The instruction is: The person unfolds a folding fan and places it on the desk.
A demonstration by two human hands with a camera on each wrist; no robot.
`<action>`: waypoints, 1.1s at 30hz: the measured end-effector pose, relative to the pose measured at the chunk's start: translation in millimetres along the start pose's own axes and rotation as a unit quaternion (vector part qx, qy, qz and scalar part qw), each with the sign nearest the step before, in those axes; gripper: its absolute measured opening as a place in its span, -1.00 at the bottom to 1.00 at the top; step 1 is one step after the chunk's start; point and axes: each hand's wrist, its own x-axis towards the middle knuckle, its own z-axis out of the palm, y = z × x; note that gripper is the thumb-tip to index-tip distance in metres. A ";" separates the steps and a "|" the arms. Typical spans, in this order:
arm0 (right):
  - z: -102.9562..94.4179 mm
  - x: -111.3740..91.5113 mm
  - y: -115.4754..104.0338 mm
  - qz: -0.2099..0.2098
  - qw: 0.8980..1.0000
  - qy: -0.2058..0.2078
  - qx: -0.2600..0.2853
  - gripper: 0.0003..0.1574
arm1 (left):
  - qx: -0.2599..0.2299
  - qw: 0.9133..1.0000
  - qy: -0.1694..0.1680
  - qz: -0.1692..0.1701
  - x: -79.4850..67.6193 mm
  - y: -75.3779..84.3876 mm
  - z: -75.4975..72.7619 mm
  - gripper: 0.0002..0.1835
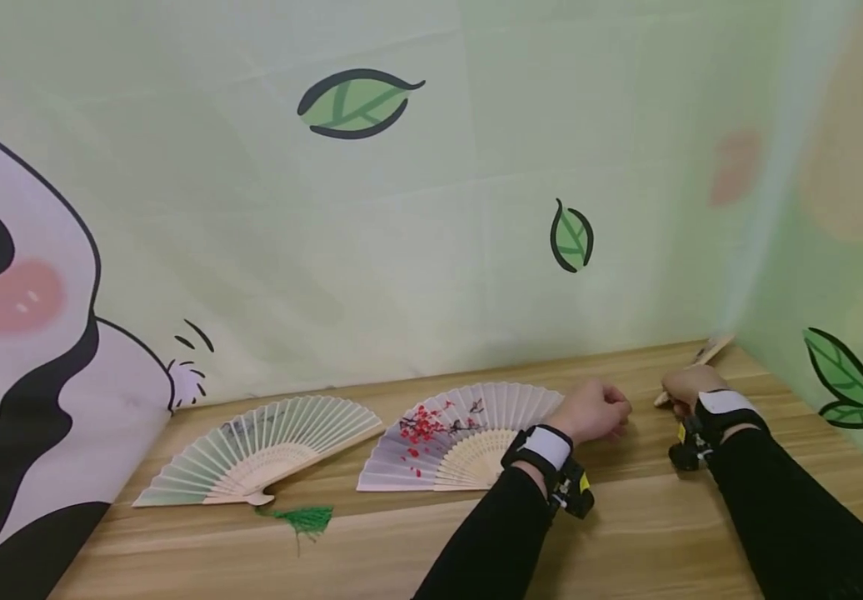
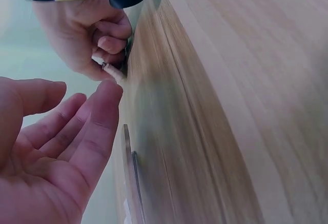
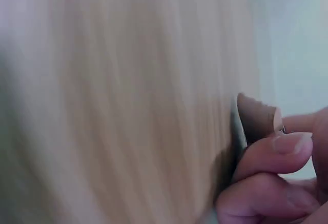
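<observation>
My right hand (image 1: 690, 387) grips a folded hand fan (image 1: 715, 350) low over the table at the back right. The fan's wooden end (image 3: 259, 116) pokes out between thumb and fingers in the right wrist view. To its left hovers my left hand (image 1: 592, 410), holding nothing, its fingers loosely bent. The left wrist view shows those fingers (image 2: 95, 131) apart from the right hand. Just left of the left hand lies a spread pale lilac fan (image 1: 390, 467) with red blossoms, partly covered by that hand and wrist. Farther left rests a spread pale green fan (image 1: 199, 479).
A green tassel (image 1: 307, 520) trails from the green fan's pivot onto the wooden table (image 1: 371, 554). Behind the table hangs a light green cloth backdrop (image 1: 439, 275) with leaves and a panda, and it continues along the right side.
</observation>
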 end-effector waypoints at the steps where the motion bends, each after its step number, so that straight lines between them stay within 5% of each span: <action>1: 3.0 -1.6 -1.0 0.004 0.999 0.002 0.049 -0.67 | -0.002 1.000 0.004 -0.003 0.3 -0.7 -0.7 -0.85; 4: 12.6 -11.2 -6.9 0.016 0.985 0.011 0.172 -0.77 | -0.023 0.999 0.020 -0.014 1.6 -2.9 -1.4 -0.86; 7: 18.2 -21.9 -14.0 -0.002 0.976 0.003 0.218 -0.75 | -0.062 0.997 0.035 -0.019 0.3 -3.0 -2.7 -0.85; 16: 37.6 -58.0 -47.7 -0.095 0.975 -0.068 0.189 -0.60 | -0.164 0.985 0.056 0.008 -7.0 -9.5 -18.3 -0.74; 25: 59.2 -78.4 -76.2 -0.159 0.956 -0.109 0.222 -0.59 | -0.188 0.976 0.096 0.046 -21.4 -14.5 -49.1 -0.73; 33: 74.3 -91.2 -98.8 -0.212 0.937 -0.180 0.210 -0.51 | -0.222 0.970 0.084 0.061 -42.9 -22.2 -86.0 -0.70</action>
